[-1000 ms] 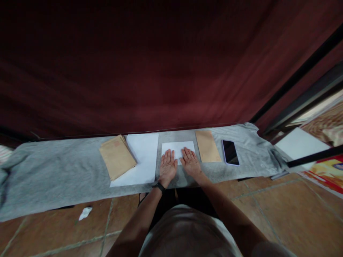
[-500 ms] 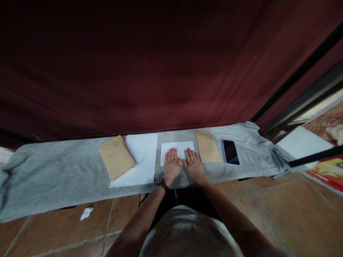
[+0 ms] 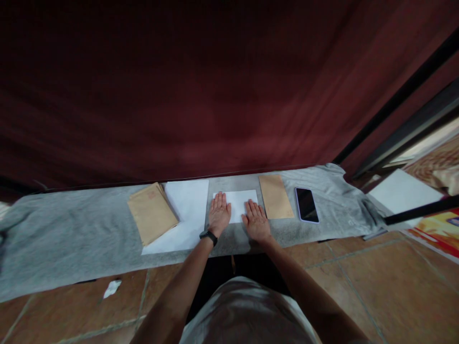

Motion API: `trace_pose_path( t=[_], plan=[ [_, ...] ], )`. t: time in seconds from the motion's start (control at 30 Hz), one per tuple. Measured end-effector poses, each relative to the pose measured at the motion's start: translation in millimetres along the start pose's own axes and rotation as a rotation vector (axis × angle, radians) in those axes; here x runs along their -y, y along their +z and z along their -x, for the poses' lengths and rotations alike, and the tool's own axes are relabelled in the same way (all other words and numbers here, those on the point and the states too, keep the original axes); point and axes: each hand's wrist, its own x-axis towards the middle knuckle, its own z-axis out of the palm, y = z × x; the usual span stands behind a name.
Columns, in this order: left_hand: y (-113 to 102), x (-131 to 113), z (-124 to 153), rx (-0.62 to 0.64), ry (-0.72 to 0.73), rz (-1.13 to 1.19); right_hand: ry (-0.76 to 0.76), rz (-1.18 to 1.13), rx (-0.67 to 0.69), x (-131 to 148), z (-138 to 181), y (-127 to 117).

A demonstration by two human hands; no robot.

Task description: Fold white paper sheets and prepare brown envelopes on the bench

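On the long, cloth-covered grey surface there lie, from left to right: brown envelopes partly over large white paper, a smaller white sheet, one brown envelope and a phone.

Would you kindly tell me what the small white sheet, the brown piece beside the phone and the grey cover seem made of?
Small white sheet: probably matte paper, being thin, flat and without gloss.
Brown piece: likely dull kraft paper, judging by its even tan colour and crisp edges.
Grey cover: apparently soft fabric, matte and perhaps fleecy, given its wrinkles and mottled surface.
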Motion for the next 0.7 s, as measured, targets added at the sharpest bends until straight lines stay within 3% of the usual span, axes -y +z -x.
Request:
trace_pose_path(
  t=[0.13,0.37,0.53,0.7],
  plan=[
    [-2.9,-1.8,24.8,-0.02,-0.013,-0.008,-0.002,0.008,-0.002,1.3,-0.1,-1.1],
    [-3.2,-5.8,74.9,-0.047,0.157,0.006,-0.01,0.017,-0.014,0.0,1.8,0.6],
    [-9.1,-7.1,77.7,-0.047,0.165,0.007,0.018,-0.002,-0.011,11.0,-9.2,3.2],
    [-9.7,-7.8,77.2,-0.014,0.172,-0.005,-0.083,-0.039,0.104,33.9,-27.7,12.9]
  ],
)
